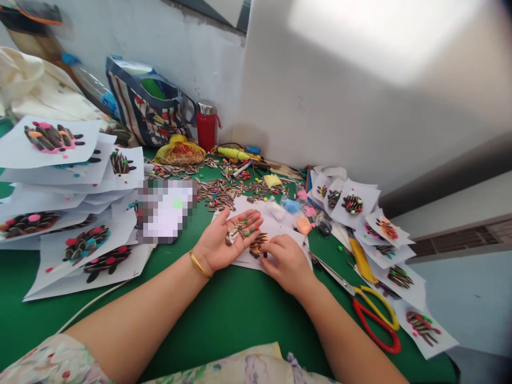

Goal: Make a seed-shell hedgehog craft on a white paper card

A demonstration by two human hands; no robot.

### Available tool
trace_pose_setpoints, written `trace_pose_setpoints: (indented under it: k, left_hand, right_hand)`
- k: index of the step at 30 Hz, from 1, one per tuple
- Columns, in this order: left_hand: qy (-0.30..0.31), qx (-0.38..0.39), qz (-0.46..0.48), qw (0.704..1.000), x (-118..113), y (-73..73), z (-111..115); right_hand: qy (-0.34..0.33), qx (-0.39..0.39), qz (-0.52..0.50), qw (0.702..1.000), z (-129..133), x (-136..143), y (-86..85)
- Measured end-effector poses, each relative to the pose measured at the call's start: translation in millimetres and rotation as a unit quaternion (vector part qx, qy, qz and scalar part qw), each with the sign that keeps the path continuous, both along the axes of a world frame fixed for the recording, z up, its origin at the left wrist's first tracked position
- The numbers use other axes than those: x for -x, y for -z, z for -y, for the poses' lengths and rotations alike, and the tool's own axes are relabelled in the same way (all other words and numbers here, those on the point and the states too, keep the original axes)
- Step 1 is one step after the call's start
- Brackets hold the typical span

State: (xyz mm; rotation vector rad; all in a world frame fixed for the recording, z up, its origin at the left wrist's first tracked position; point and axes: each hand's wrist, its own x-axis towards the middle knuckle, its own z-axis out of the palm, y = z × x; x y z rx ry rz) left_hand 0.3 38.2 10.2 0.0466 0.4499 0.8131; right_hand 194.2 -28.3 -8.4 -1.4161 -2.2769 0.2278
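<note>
My left hand (218, 240) is held palm up with its fingers stretched out, carrying a small heap of sunflower seeds (237, 232) and green and red bits. A gold bracelet circles that wrist. Just right of it, my right hand (290, 262) reaches down with thumb and fingers drawn together at a small seed figure (258, 244) with orange between its seeds. What the right fingertips hold, if anything, is hidden. The figure lies on white paper (250, 261), partly covered by both hands.
Finished-looking seed pictures are stacked on paper (92, 184) at left; more cards (404, 277) line the right. Scissors (374, 312) lie beside my right forearm. Loose sunflower seeds (222, 192), a blue clay lump (291, 206), a red bottle (207, 130) and a striped bag (136, 114) are behind.
</note>
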Motion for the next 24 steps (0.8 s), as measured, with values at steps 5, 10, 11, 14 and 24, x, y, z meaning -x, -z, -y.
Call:
trace_pose_setpoints:
  k: [5,10,11,14,24]
  left_hand:
    - [-0.001,0.000,0.001,1.000,0.0,-0.5,-0.3]
    - [-0.001,0.002,0.002,1.000,0.2,-1.5,-0.1]
    - [0.000,0.001,0.003,1.000,0.2,-1.6,-0.1]
    - [0.001,0.000,0.001,1.000,0.0,-1.7,0.0]
    - [0.005,-0.007,0.005,1.000,0.4,0.7,-1.0]
  right_hand:
    - [-0.013,-0.025,0.075,0.997,-0.1,6.4,6.6]
    - [-0.009,-0.054,0.098,0.994,-1.2,9.6,8.3]
    - [-0.005,-0.055,0.100,0.993,-1.1,10.2,7.6]
    - [0.007,-0.052,0.097,0.994,-0.5,10.9,3.8]
    - [0.001,-0.055,0.066,0.996,-0.4,9.5,2.1]
